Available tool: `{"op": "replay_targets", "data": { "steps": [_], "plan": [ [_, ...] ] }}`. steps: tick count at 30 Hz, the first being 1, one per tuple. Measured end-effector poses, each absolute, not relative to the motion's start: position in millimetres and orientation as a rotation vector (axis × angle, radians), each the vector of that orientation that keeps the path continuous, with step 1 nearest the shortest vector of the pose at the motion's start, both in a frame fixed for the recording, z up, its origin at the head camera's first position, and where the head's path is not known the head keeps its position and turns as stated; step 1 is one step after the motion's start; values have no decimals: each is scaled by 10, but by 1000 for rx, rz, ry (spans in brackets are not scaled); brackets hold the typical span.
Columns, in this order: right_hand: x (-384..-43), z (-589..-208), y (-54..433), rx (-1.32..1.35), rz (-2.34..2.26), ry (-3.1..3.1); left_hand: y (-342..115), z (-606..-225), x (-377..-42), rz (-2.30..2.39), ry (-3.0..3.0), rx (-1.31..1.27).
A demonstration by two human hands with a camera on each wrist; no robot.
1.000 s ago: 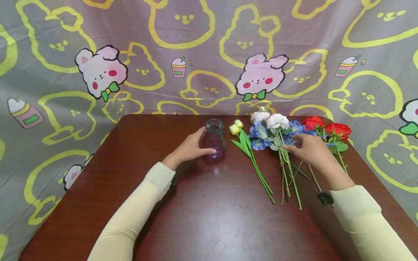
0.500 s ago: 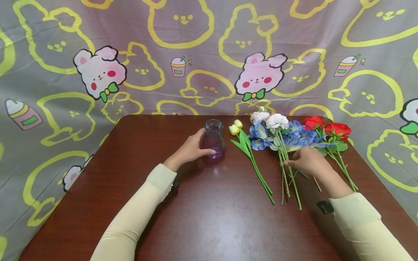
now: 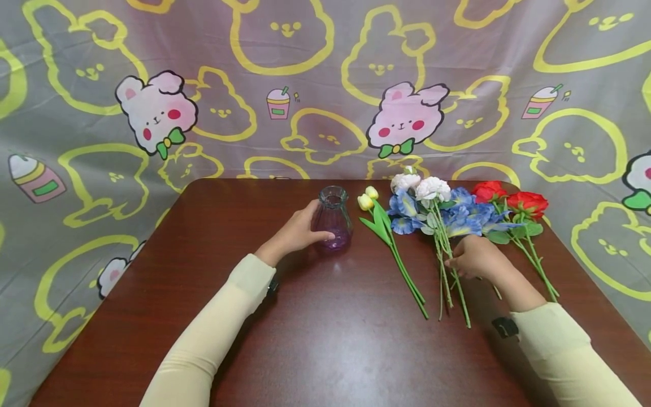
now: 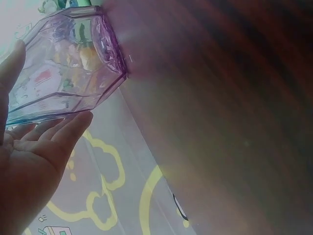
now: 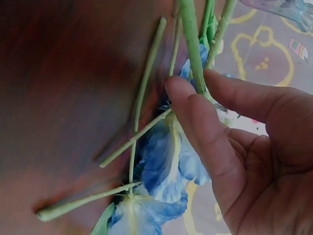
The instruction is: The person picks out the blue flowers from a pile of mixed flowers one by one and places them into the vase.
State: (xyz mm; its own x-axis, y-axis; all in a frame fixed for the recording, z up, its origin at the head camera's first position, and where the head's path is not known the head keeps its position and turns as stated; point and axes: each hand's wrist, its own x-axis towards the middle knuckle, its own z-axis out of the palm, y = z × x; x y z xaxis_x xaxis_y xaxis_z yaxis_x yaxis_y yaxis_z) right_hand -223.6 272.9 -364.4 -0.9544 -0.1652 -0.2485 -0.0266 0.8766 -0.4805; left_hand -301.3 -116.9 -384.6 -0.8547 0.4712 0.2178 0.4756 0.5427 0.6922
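Observation:
A glass vase [image 3: 334, 217] with a purple bottom stands upright on the table. My left hand [image 3: 292, 232] holds it from the left, thumb in front and fingers round the far side, as the left wrist view also shows. On the right, white flowers [image 3: 432, 190] lie with their long stems toward me. My right hand [image 3: 480, 261] is at these stems; in the right wrist view its thumb and index finger pinch a thick green stem [image 5: 192, 44]. Blue irises [image 3: 465, 217] lie just beyond this hand, some of their stems hidden beneath it.
Yellow-white tulips [image 3: 366, 201] with green leaves lie between the vase and the white flowers. Red flowers [image 3: 526, 204] are at the far right of the brown table [image 3: 315, 339]. A patterned cloth [image 3: 325, 85] hangs behind the table's back edge.
My right hand has moved down along the white flowers' stems toward me, and its fingers have closed on a stem. The left hand and the vase have stayed in place.

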Motion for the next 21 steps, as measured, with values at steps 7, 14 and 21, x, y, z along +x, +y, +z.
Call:
{"op": "replay_targets", "data": {
  "steps": [7, 14, 21],
  "plan": [
    [-2214, -3645, 2734, -165, -718, 2783, -1162, -3833, -3020, -1228, -2774, -835],
    [-2180, -3573, 2741, -227, -707, 2839, -1164, -3830, -3022, -1212, -2782, -836],
    [-2140, -3497, 2738, -290, -743, 2892, -1173, -3834, -3011, -1203, -2795, -824]
  ]
}}
